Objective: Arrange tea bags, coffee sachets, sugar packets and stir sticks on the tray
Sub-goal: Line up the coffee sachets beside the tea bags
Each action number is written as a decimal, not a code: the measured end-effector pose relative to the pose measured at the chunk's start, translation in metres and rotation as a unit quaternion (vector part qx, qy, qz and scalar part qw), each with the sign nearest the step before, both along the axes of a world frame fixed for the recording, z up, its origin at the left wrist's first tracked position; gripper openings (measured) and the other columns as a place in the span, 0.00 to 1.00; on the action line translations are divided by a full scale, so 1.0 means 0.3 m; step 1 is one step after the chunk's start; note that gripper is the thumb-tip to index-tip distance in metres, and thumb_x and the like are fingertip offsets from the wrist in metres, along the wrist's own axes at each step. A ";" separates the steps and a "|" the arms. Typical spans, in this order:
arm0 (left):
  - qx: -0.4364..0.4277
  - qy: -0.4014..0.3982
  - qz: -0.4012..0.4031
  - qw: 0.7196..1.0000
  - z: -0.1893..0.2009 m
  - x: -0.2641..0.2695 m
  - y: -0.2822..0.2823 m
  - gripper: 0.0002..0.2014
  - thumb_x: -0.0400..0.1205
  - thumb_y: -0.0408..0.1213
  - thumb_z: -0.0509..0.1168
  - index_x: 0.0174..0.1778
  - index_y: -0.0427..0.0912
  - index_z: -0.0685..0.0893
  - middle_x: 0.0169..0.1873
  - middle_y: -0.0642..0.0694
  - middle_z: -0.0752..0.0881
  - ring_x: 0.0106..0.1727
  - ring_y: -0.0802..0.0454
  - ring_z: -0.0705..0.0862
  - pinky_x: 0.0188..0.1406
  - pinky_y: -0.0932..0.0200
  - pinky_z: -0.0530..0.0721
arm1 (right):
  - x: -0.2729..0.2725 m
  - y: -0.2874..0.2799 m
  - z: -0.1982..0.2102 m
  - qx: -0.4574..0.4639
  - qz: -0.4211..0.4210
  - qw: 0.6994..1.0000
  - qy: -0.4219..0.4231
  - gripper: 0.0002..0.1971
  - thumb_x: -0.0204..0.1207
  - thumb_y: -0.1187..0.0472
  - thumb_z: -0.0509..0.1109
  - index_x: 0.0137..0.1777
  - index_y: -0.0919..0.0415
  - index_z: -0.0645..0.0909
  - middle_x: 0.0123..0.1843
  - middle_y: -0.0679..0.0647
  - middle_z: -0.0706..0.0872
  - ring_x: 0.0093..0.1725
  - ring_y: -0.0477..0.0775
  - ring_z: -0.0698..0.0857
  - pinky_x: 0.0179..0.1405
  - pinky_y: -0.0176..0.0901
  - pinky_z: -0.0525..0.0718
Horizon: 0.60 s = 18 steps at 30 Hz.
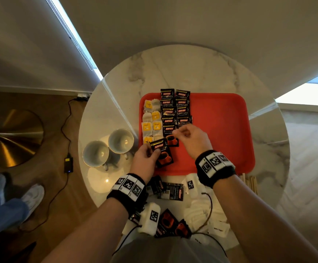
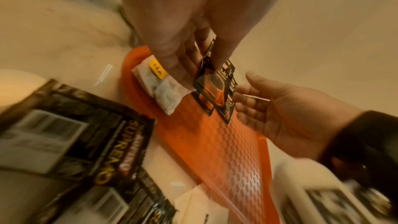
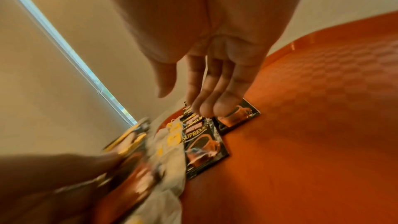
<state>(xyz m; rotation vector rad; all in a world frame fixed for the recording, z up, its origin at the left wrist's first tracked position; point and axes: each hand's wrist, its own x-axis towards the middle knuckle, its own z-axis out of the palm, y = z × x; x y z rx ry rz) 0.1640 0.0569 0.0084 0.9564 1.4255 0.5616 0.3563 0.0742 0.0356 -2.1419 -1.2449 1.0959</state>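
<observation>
A round marble table (image 1: 182, 69) carries a red tray (image 1: 220, 130) at its middle. Two cups (image 1: 108, 148) stand touching each other just left of the tray. Near the front edge lie loose coffee sachets (image 1: 170, 191), white sugar packets (image 1: 201, 211) and, at the right, wooden stir sticks (image 1: 250, 182).

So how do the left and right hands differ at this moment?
The left hand pinches a coffee sachet at the red tray's near-left corner; the right hand holds nothing. The left's fingers curl round the sachet; the right's are extended and relaxed over the sachet rows. Both wear black marker wristbands and are over the tray.
</observation>
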 end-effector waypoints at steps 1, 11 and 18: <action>0.013 0.010 -0.006 1.000 0.002 0.020 0.017 0.06 0.78 0.50 0.71 0.45 0.55 0.84 0.46 0.39 0.90 0.49 0.39 0.90 0.54 0.32 0.88 | 0.000 -0.030 0.004 -0.016 0.018 0.999 0.031 0.11 0.79 0.43 0.75 0.52 0.49 0.86 0.49 0.41 0.88 0.49 0.39 0.85 0.47 0.33 0.79; 0.172 0.165 -0.161 0.958 0.004 0.180 0.139 0.17 0.82 0.38 0.70 0.68 0.47 0.82 0.63 0.47 0.82 0.64 0.50 0.81 0.70 0.51 0.79 | 0.121 -0.081 -0.104 -0.034 -0.084 0.995 0.047 0.08 0.77 0.57 0.78 0.55 0.53 0.85 0.46 0.46 0.90 0.47 0.50 0.88 0.44 0.38 0.80; 0.287 0.347 -0.354 0.820 -0.060 0.189 0.201 0.35 0.82 0.38 0.71 0.85 0.43 0.66 0.85 0.41 0.64 0.85 0.37 0.60 0.83 0.41 0.65 | 0.110 -0.012 -0.114 -0.068 -0.053 0.991 -0.104 0.22 0.74 0.49 0.80 0.62 0.57 0.80 0.55 0.53 0.86 0.56 0.56 0.85 0.54 0.47 0.82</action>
